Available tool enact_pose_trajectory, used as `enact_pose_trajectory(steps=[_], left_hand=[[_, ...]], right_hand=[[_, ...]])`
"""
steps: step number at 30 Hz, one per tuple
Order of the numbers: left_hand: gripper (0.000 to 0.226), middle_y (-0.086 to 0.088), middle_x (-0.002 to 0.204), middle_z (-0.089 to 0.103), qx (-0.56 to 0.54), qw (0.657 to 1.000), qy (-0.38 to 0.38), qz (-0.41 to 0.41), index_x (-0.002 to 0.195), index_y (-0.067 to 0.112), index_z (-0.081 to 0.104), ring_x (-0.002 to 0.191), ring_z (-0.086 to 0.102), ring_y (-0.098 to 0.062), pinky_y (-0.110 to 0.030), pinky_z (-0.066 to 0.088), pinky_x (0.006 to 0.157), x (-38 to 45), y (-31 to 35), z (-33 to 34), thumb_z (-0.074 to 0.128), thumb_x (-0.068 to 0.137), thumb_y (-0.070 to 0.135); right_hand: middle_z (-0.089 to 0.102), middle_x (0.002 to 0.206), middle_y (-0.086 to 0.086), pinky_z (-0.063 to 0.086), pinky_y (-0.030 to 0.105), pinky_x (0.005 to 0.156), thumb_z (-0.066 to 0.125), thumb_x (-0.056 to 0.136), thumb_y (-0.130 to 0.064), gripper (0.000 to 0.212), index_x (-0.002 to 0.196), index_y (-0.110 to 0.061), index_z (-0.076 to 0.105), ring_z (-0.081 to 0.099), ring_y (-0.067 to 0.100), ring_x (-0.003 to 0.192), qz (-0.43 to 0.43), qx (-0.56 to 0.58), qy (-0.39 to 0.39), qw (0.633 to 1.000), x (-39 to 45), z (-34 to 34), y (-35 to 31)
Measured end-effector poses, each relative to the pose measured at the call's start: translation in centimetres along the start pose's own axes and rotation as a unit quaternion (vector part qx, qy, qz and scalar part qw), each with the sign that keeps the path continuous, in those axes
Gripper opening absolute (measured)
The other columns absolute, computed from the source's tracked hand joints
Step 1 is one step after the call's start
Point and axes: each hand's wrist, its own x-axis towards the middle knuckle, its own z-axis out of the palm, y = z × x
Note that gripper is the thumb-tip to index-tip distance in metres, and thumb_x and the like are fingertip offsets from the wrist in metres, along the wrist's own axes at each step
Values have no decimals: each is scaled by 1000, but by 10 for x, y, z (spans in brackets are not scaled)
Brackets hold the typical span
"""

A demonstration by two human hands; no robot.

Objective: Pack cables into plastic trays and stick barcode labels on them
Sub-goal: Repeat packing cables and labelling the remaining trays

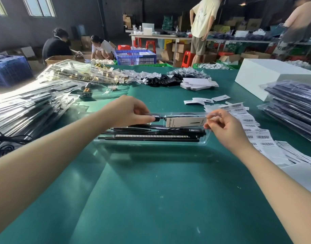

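Hands (133,111) hold tray (151,140) — long axis left-right.

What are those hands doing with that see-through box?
A person is packing a clear tray on a green table. Black cables and light strips already lie in it beside a white card. The left hand pinches a small black plug at the tray's far edge. The right hand grips the tray's right end. Sheets of barcode labels wait just to the right; I can't see one stuck on this tray.
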Motion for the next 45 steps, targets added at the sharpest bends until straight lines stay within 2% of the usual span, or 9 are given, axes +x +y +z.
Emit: enact_pose_trajectory(steps=[3,9,18,25,33,36,39,41,45], left_hand=[[19,16,77,69,41,994,96,45,85,31,75,64,58,-2,-24,50,59,-27,8,17,70,81,48],[38,5,112,70,101,985,58,125,116,20,71,98,68,-14,-29,58,76,-95,9,94,78,78,21],[45,24,150,32,106,985,-100,91,146,40,34,135,35,1,-19,22,112,-97,-1,93,41,101,36],[47,29,152,22,96,987,-124,46,147,44,27,139,24,7,-36,5,119,-87,4,104,32,103,30],[41,16,149,40,89,995,-41,9,141,35,43,141,28,-6,-44,14,117,-71,30,125,33,101,38],[40,10,142,48,139,990,-2,8,134,26,51,135,37,-11,-34,27,111,-71,40,126,33,99,33],[33,5,128,56,161,987,-11,2,119,19,60,125,45,-15,-31,43,99,-62,50,122,36,97,26],[25,-2,116,58,169,985,-40,-19,107,14,61,115,50,-21,-34,49,91,-54,56,121,39,97,20],[21,-10,109,56,221,970,-89,-46,104,5,59,105,52,-29,-34,48,75,-37,73,119,49,88,-4]], right_hand=[[69,79,-13,44,6,68,63,90,-5,27,86,-31,61,62,-6,72,-58,-55,31,996,-19,-3,2],[74,98,2,54,32,75,74,73,13,24,85,-8,72,72,22,88,-150,-229,-35,961,-69,-4,28],[55,131,-25,45,19,82,45,82,-7,46,111,-43,50,59,1,104,93,-294,-337,889,-52,-28,3],[69,103,0,51,35,78,36,98,-47,39,114,-24,63,61,26,99,84,-400,-92,908,-63,17,-9],[19,150,7,12,40,117,26,102,-41,58,154,-24,8,26,30,138,211,-341,-182,898,-38,37,19],[32,142,9,21,32,113,40,100,-36,53,150,-22,32,33,26,133,217,-262,-204,918,-25,25,16],[58,127,13,41,32,90,53,95,-36,38,125,-15,61,55,25,101,162,-275,-36,947,-22,-11,23],[54,127,18,46,39,86,57,87,-55,56,127,-16,57,55,33,101,257,-396,52,880,-22,-48,35],[52,138,8,41,38,101,56,73,-78,84,137,-23,48,49,33,123,459,-481,-100,740,-29,-105,58]])
